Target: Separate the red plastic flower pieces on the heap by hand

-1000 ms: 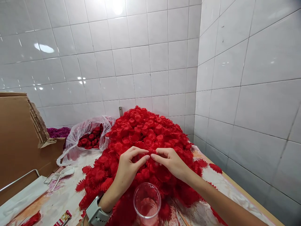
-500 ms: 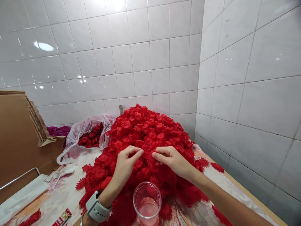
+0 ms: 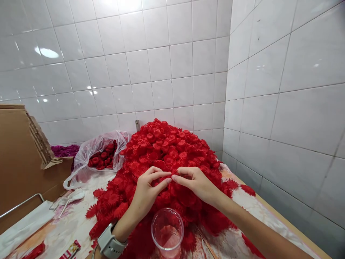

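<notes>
My left hand (image 3: pixel 151 185) and my right hand (image 3: pixel 198 184) meet over a large heap of red fringed fabric flowers (image 3: pixel 164 144). The right thumb and fingers pinch a small red flower piece (image 3: pixel 174 172). My left thumb and fingertips close on its left edge; much of the piece is hidden by the fingers and blends with the heap. Just below my hands stands a clear plastic cup (image 3: pixel 167 230), which looks to have little in it. A pale watch (image 3: pixel 111 241) is on my left wrist.
To the left, a clear plastic bag (image 3: pixel 83 158) lies open with darker red flowers inside. Purple flowers (image 3: pixel 64 150) sit behind a cardboard box (image 3: pixel 21 144). Thin sticks (image 3: pixel 206 244) lie right of the cup, a small wrapper (image 3: pixel 70 250) at front left. Tiled walls (image 3: pixel 159 64) enclose the table.
My left hand has moved right, so its fingertips now meet those of my right hand at the red piece. The view has shifted slightly.
</notes>
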A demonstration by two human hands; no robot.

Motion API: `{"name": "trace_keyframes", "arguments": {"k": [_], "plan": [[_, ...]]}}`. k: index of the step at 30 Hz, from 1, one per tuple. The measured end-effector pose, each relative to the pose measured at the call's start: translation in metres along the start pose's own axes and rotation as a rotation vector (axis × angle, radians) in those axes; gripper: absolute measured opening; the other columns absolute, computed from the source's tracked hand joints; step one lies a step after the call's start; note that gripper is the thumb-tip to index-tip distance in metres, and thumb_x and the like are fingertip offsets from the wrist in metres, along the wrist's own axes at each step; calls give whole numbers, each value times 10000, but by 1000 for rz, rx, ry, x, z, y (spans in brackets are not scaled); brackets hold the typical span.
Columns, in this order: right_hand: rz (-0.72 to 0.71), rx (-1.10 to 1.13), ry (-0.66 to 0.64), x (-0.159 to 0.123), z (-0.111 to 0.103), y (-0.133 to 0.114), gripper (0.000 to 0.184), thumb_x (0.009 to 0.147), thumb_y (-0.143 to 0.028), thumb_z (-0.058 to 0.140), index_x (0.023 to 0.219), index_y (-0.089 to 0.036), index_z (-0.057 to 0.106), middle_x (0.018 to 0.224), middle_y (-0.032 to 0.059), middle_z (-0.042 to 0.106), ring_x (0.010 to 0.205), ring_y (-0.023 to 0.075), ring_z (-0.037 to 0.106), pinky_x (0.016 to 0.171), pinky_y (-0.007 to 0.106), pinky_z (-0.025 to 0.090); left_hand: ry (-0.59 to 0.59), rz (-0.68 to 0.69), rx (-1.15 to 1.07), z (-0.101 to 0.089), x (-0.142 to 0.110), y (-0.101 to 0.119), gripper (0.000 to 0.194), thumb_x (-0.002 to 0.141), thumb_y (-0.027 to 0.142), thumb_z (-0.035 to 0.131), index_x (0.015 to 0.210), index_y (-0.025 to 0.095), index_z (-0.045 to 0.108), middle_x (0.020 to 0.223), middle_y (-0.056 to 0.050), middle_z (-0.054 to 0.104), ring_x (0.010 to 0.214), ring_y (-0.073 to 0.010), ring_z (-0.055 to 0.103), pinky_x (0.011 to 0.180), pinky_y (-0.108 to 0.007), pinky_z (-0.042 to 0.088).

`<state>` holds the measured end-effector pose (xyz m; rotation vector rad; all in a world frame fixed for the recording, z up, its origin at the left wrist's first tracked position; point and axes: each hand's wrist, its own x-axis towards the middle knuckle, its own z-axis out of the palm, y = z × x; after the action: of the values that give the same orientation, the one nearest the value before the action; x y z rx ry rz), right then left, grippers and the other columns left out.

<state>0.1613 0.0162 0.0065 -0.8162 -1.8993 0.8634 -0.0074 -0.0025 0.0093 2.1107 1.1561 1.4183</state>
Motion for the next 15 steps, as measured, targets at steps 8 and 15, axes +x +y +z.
{"name": "trace_keyframes", "arguments": {"k": [8,15], "plan": [[-33,68,-41,-1,-3,-6,353,711,-452,608,534,-155,537,592,-37,438,560,86,375,523,220,292,-74,10,-107,0,-1,-1,106,722,238,627,777,189,703,749,-30,613,715,-149,568,641,-235,441],[-58,-50,-37,0,-1,-3,392,738,-467,571,506,-164,479,546,-45,409,540,88,353,527,234,281,-4,77,122,-2,0,-1,128,772,225,550,702,171,642,728,-17,586,679,-135,550,636,-235,423]]}}
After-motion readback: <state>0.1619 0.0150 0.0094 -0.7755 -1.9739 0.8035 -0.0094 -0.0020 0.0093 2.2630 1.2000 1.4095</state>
